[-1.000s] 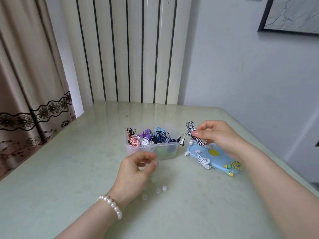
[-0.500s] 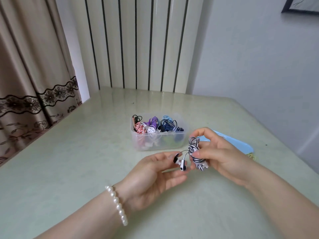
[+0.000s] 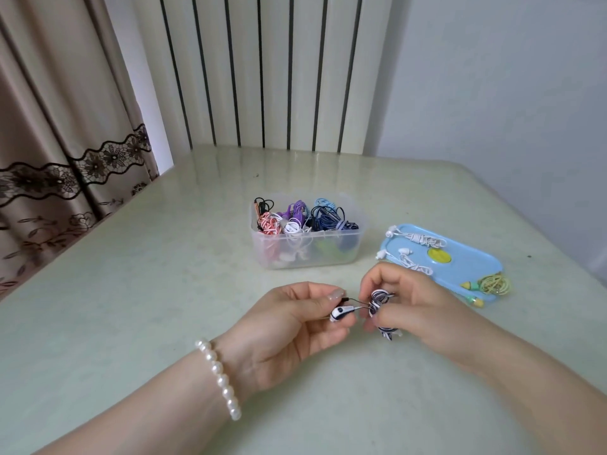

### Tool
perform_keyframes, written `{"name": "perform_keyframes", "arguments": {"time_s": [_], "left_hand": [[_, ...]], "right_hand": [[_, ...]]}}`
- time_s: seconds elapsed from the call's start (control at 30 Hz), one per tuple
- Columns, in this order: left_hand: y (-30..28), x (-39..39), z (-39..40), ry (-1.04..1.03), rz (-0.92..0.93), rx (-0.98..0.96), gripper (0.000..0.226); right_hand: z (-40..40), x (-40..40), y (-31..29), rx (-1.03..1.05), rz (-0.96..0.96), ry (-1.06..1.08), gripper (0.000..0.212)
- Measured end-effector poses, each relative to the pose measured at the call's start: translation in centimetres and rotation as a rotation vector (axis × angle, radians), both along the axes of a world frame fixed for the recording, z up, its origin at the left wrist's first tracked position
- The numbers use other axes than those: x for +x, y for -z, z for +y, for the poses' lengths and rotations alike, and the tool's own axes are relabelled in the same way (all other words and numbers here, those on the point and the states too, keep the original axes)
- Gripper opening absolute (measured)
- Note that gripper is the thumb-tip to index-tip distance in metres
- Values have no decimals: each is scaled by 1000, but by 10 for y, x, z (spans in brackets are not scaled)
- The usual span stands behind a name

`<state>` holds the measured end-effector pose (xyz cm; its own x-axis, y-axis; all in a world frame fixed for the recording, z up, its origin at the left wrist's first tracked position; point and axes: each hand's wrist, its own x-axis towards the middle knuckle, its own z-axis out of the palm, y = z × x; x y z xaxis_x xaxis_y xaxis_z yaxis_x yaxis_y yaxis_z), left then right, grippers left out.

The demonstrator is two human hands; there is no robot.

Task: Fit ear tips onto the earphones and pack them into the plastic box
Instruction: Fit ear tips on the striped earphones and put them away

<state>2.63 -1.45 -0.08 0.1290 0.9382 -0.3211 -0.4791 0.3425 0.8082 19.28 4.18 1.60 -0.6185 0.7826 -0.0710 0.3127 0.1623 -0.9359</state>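
Earphones (image 3: 381, 307) above pale green table (image 3: 164, 290)

Lighting: bright, even, soft daylight. Glare: pale sheen on counter (image 3: 230, 165) toward 12 o'clock. Shadows: faint, diffuse, beneath both hands. Focus: centre fairly sharp, slightly soft overall. Distortion: wide-angle bowing of curtain (image 3: 49, 126) toward 9 o'clock.

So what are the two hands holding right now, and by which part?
One black-and-white striped earphone set. The left hand pinches an earbud at its end; the right hand grips the coiled cable bundle.
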Motion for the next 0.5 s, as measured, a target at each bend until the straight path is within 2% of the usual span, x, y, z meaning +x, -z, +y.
{"name": "perform_keyframes", "arguments": {"time_s": [0.13, 0.27, 0.5], "left_hand": [[-2, -1, -3, -3, 179, 74, 30], [-4, 0, -5, -11, 214, 83, 31], [-7, -2, -6, 62, 288, 111, 32]], "right_hand": [[-4, -4, 5, -77, 63, -73, 31], [-6, -8, 6, -57, 149, -34, 18], [-10, -6, -2, -77, 136, -28, 17]]}}
